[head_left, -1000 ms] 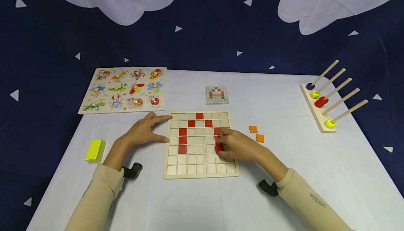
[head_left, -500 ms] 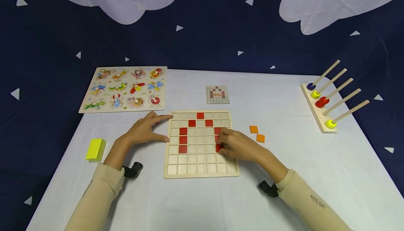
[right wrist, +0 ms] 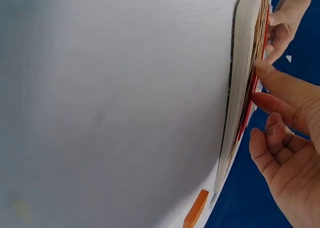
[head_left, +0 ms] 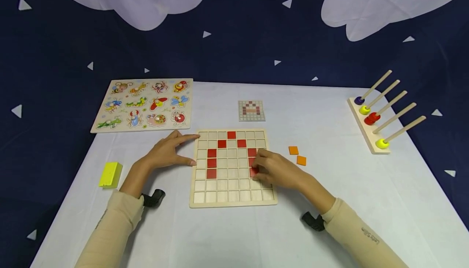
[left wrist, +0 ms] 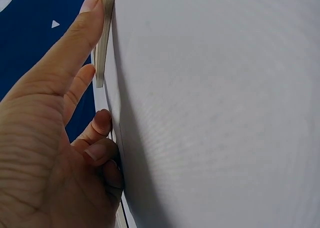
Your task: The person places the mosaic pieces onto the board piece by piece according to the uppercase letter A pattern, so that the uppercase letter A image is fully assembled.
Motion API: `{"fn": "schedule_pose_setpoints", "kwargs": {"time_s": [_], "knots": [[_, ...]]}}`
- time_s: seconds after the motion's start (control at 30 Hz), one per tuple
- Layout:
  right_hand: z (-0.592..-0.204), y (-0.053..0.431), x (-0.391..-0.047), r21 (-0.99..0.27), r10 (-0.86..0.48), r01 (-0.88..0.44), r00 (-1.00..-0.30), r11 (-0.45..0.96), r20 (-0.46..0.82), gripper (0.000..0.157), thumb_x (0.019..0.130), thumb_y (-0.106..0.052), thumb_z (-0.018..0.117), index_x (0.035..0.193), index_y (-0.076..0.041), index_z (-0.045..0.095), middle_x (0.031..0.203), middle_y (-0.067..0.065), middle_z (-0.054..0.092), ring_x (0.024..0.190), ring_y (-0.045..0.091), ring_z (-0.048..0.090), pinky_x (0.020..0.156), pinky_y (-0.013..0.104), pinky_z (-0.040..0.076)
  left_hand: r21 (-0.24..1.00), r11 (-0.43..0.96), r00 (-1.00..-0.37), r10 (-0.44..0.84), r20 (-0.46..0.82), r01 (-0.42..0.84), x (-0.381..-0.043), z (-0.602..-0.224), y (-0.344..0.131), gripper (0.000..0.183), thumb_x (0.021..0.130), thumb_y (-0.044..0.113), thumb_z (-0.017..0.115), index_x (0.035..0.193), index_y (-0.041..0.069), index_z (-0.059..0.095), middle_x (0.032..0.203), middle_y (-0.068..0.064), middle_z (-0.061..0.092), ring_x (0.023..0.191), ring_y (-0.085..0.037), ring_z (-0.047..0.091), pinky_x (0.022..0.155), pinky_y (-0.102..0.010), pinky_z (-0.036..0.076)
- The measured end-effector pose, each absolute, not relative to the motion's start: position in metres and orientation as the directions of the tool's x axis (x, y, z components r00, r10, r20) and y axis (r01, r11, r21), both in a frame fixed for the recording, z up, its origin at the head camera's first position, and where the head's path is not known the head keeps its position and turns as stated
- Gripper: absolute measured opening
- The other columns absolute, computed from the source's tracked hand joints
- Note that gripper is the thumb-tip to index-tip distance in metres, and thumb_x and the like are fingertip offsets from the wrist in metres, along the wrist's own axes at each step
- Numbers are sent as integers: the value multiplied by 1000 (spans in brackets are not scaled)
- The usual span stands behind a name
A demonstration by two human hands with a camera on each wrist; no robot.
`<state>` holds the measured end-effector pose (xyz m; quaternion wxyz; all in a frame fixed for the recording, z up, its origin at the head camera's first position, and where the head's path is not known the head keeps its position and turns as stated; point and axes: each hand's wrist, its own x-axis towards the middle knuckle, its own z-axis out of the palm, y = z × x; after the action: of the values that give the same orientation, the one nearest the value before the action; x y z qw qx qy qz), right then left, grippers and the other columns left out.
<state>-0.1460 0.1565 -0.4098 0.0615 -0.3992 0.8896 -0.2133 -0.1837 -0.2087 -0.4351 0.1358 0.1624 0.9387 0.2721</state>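
A wooden grid board (head_left: 233, 201) lies on the table with several red square tiles (head_left: 211, 163) set in its cells. My left hand (head_left: 165, 152) rests at the board's left edge, thumb and index finger spread and touching the rim. Over the right part of the board, my right hand (head_left: 276, 169) has thumb and index finger at opposite sides of a red tile (head_left: 253, 172), pinching it at its cell. In the right wrist view, those fingertips touch the red tile low on the board, and the other fingers are curled. The hand partly covers the tiles in that column.
Two orange tiles (head_left: 297, 155) lie right of the board. A small pattern card (head_left: 251, 110) is behind it. An insect peg puzzle (head_left: 143, 105) lies at back left, a yellow block (head_left: 110, 174) at left, and a bead stacker (head_left: 373, 125) at back right.
The red tile under my right hand now sits squarer in its cell than a second ago. My right fingers have shifted very slightly; my left hand stays put.
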Motion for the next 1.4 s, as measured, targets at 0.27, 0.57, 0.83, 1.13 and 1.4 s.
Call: {"fn": "schedule_pose_setpoints", "kwargs": {"time_s": [0.27,0.57,0.83,1.13,1.4], "knots": [[-400,184,-150,-484,-653,-590,-756,646,51,28,84,-20,80,105,-2,73,93,3,57,76,12,53,67,23,47,554,800,-911,379,-166,231,-183,-437,-209,91,68,53,87,147,31,49,97,-4,43,79,-19,37,68,-33,32],[-404,222,-158,-422,-570,-555,-815,717,103,31,81,-13,82,106,2,71,88,4,56,78,16,55,68,30,48,552,799,-910,382,-160,238,-184,-437,-209,91,68,53,87,147,30,49,97,-5,44,81,-18,37,71,-33,34],[-405,244,-170,-425,-506,-481,-861,767,60,30,83,-13,80,107,2,71,90,6,55,79,20,51,69,31,42,558,797,-910,380,-164,232,-183,-436,-209,91,68,52,87,147,30,49,96,-5,43,78,-18,36,68,-33,32],[-407,253,-184,-406,-499,-465,-866,787,27,32,83,-12,80,108,5,71,89,8,57,79,21,52,70,34,45,557,795,-909,385,-160,238,-183,-437,-210,91,68,52,87,147,30,49,96,-4,43,79,-18,36,68,-33,32],[-410,257,-189,-388,-497,-447,-867,806,-32,23,83,-9,79,102,3,74,85,4,54,74,16,50,66,29,44,559,794,-909,386,-157,240,-184,-437,-210,91,68,53,87,147,30,49,95,-4,43,79,-18,36,69,-33,33]]}}
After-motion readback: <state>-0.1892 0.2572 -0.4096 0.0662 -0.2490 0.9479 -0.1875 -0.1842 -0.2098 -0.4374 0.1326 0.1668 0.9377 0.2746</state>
